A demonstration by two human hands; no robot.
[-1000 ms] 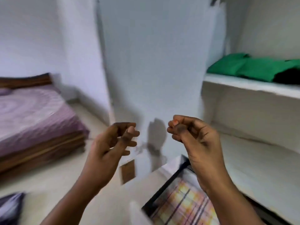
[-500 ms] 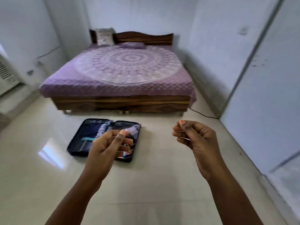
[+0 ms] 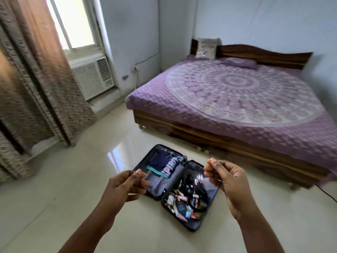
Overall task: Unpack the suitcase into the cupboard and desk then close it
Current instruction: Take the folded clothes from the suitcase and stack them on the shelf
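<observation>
A dark suitcase point(image 3: 193, 227) lies open flat on the pale tiled floor, just ahead of me. Its left half holds folded clothes point(image 3: 164, 166), dark blue and grey with white lettering. Its right half holds a black bag point(image 3: 196, 189) and several small colourful items point(image 3: 182, 209). My left hand point(image 3: 122, 189) and my right hand point(image 3: 228, 181) are raised in front of the suitcase, above it, fingers loosely curled. Neither hand holds anything.
A wooden bed point(image 3: 237, 143) with a purple patterned cover stands to the right behind the suitcase. Patterned curtains point(image 3: 36, 88) hang at the left. A window air conditioner point(image 3: 93, 75) sits in the far wall. Glossy floor point(image 3: 63, 189) spreads around the suitcase.
My view has swung from the cupboard shelves round to the bed and suitcase, and the suitcase is now closer. Both hands stay raised and empty throughout.
</observation>
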